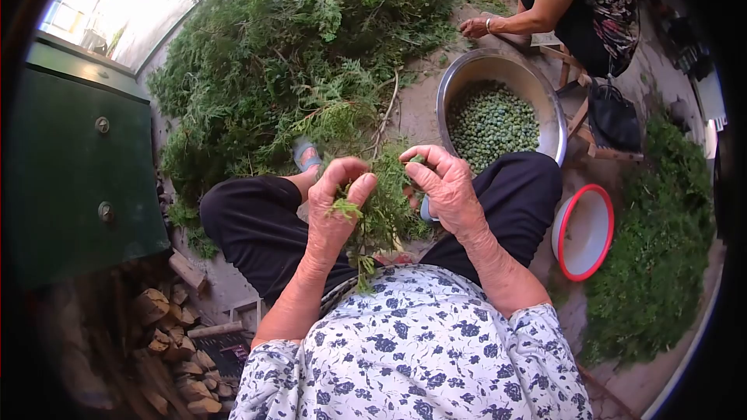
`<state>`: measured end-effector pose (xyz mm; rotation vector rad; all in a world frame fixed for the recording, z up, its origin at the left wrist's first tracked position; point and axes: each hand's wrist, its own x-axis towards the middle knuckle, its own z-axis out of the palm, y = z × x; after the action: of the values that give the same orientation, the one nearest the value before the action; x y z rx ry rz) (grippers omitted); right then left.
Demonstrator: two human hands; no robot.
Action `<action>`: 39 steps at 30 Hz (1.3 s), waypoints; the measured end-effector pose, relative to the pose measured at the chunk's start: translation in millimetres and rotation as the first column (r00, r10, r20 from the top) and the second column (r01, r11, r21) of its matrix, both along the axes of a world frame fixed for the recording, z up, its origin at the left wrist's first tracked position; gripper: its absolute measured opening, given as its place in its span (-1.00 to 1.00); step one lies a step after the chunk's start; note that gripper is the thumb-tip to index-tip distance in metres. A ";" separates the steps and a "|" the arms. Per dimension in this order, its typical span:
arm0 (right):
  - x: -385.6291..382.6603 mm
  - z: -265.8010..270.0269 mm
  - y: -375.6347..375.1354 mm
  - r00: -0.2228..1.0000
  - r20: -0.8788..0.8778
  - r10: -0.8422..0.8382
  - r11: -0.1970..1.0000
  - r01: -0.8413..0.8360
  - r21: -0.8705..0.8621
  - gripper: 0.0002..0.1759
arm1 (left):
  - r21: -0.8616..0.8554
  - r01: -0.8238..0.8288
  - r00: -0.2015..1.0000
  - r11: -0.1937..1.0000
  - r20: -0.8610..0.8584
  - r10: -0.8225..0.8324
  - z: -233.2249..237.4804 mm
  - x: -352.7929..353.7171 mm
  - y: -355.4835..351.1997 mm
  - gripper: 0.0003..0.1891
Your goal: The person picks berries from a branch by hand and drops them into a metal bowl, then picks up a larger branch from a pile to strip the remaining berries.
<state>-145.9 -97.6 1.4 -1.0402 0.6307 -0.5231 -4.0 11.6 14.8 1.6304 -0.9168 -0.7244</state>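
Above my lap, my left hand (339,194) has its fingers wrapped round a green leafy sprig (377,214), which hangs down between my knees. To its right, my right hand (445,190) pinches a small green bit at the sprig's upper side, thumb and forefinger together. The two hands are a short way apart. Beyond my right hand stands a large metal basin (551,97) with many small round green cones or berries (494,126) in it.
A large heap of green branches (288,54) lies ahead. On the right are a red-rimmed white basin (583,232), more greenery (654,257) and a co-worker's arm (521,23) by a wooden stool (580,120). Split firewood (183,342) and a green cabinet (85,171) stand left.
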 end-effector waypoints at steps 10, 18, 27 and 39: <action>8.0 15.3 11.4 0.990 -0.106 0.090 0.972 -0.110 -0.209 -0.75 | -0.063 0.169 0.980 0.984 -0.092 -0.175 4.4 -0.6 -9.8 -0.61; 8.0 13.5 18.2 0.996 -0.070 0.054 0.985 -0.065 -0.159 -0.62 | 0.134 0.072 0.967 0.988 -0.254 -0.036 -9.3 -0.8 -6.5 -0.80; 7.0 4.1 19.4 0.993 -0.092 0.072 0.987 -0.084 -0.136 -0.68 | -0.123 0.085 0.935 0.989 -0.333 -0.122 -28.7 -2.1 -7.3 -0.84; 11.8 -7.3 24.6 0.968 -0.003 -0.252 0.523 0.133 -0.842 -0.75 | 0.030 0.172 0.968 0.985 -0.188 -0.164 -23.4 -6.7 -0.6 -0.83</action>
<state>-134.0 -73.0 -5.9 -1.9581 0.6087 -1.0259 -10.6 11.0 -8.6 1.5082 -0.9159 -1.0035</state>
